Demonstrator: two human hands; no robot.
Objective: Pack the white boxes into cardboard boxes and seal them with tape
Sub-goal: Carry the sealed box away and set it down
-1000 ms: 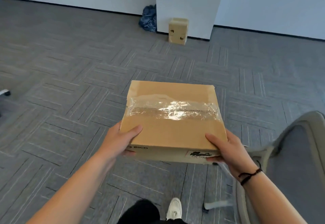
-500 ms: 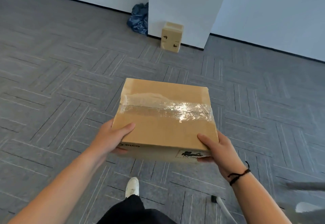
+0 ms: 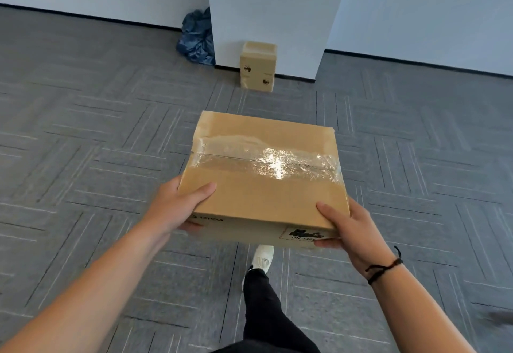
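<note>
Taped cardboard box (image 3: 263,186) gripped by both hands, grey carpet (image 3: 83,144), white walls (image 3: 416,5)

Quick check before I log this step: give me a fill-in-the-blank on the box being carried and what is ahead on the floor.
1. The carried cardboard box is held by ____ hands, the left hand and the right hand.
2. Its top seam is covered with clear ____.
3. The small cardboard box ahead stands against a white ____.
4. The blue bundle lies to that box's ____.

Missing words: two; tape; pillar; left
</note>
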